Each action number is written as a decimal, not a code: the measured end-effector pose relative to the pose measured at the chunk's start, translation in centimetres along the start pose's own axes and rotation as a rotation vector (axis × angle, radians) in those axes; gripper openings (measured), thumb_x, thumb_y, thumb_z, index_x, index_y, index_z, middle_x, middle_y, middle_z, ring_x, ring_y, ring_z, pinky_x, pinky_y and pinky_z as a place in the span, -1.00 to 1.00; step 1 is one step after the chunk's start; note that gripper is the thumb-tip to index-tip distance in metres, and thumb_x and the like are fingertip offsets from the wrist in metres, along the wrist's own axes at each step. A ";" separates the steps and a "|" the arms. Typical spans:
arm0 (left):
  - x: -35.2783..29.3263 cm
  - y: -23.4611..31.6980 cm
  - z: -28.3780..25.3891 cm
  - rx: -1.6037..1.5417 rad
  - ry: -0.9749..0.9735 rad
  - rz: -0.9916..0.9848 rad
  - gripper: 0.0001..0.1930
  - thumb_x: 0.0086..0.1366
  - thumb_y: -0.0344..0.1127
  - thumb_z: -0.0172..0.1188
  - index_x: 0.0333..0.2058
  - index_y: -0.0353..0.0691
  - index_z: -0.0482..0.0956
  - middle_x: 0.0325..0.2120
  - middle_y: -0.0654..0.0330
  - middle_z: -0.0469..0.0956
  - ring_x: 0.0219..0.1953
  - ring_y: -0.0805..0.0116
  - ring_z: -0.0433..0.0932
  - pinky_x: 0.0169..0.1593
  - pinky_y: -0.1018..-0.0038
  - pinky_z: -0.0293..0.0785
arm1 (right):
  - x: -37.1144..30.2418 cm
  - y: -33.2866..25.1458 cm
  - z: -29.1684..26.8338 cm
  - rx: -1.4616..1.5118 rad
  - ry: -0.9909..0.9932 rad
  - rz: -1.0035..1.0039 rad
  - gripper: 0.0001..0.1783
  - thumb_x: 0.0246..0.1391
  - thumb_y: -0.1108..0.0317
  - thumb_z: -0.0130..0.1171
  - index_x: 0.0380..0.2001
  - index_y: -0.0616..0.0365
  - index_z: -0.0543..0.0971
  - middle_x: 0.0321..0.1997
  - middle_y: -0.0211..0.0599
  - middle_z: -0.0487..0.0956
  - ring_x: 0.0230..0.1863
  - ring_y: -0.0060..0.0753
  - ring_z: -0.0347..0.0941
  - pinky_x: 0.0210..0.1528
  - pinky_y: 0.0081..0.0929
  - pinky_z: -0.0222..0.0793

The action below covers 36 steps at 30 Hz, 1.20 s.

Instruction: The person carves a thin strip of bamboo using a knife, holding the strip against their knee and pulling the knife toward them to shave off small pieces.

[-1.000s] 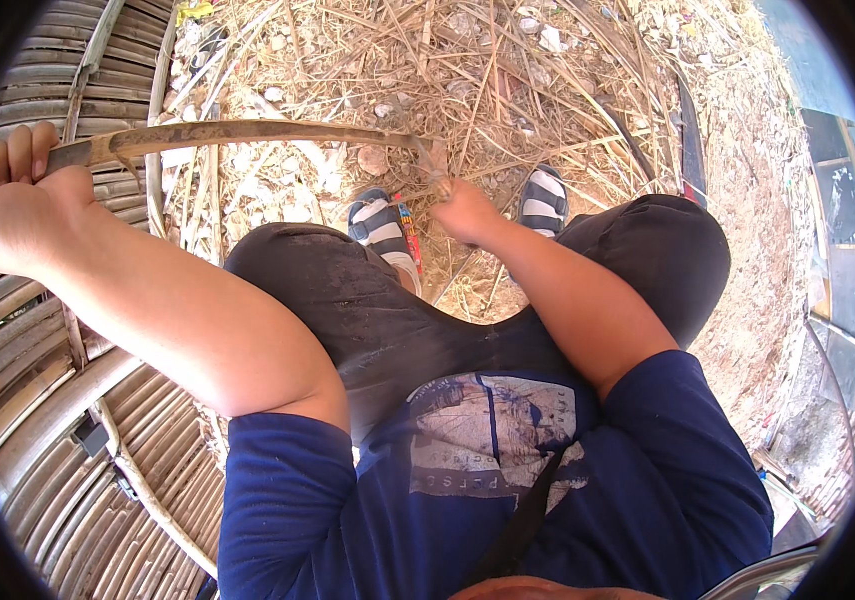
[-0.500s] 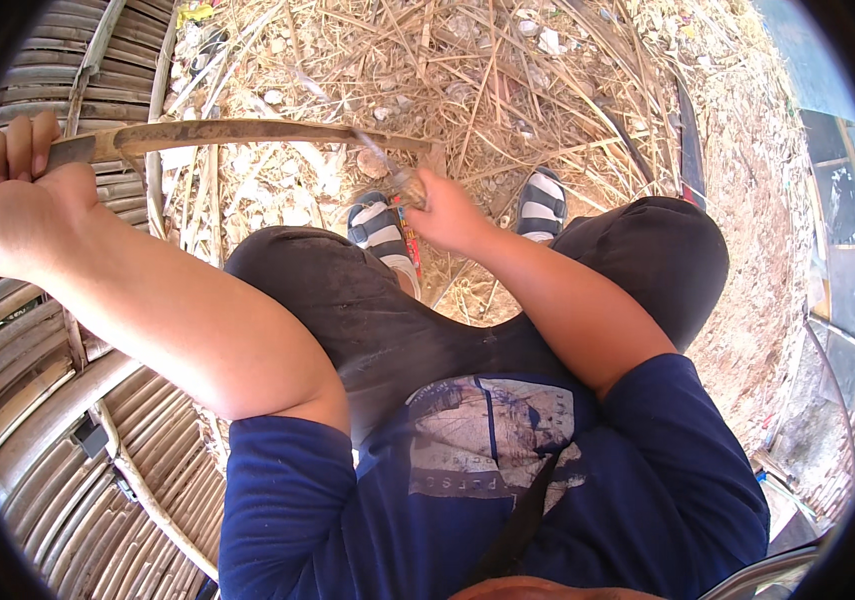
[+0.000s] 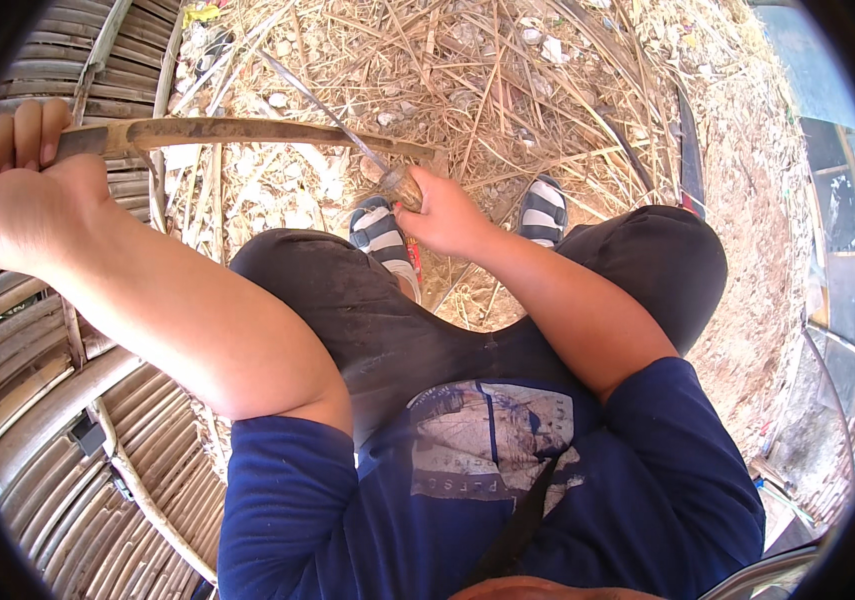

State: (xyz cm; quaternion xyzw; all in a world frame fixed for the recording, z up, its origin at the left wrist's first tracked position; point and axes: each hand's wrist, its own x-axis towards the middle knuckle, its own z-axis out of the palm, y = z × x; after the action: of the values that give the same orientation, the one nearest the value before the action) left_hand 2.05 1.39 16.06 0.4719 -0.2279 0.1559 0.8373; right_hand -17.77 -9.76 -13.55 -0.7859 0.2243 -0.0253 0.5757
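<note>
My left hand (image 3: 32, 190) is closed around the thick dark end of a long curved bamboo strip (image 3: 232, 130) at the far left. The strip runs rightward across the view, and its narrow far end lies just above my right hand (image 3: 442, 210). That hand grips the wooden handle of a knife (image 3: 319, 103), with the slim blade pointing up and to the left. In the picture the blade crosses the strip near its right end; whether they touch I cannot tell.
A slatted bamboo bench (image 3: 22, 360) stands along the left. Dry straw and bamboo splinters (image 3: 487, 90) litter the ground before my sandalled feet (image 3: 377, 232). My bent knees (image 3: 647, 255) spread below my arms. Bluish panels (image 3: 840, 220) stand at the far right.
The knife blade, blurred before, now shows sharply and points up-left beyond the strip. My right hand has shifted slightly left. My left hand and the strip have hardly moved.
</note>
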 end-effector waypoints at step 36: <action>0.4 -0.3 -0.3 0.115 0.071 0.022 -0.74 0.28 -0.26 0.06 -0.50 -0.15 0.19 -0.68 0.30 -0.02 -0.66 0.47 -0.08 -0.52 0.47 -0.08 | -1.2 -0.2 0.3 0.079 0.032 -0.036 -0.58 0.01 0.29 0.23 -0.07 0.27 0.50 -0.31 0.01 0.62 -0.26 -0.07 0.61 -0.24 -0.24 0.47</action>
State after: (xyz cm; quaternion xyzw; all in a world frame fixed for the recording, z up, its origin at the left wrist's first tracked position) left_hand 2.54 1.49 15.93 0.5109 -0.1939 0.1946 0.8146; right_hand -18.71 -8.93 -13.21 -0.7658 0.2180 -0.0571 0.6023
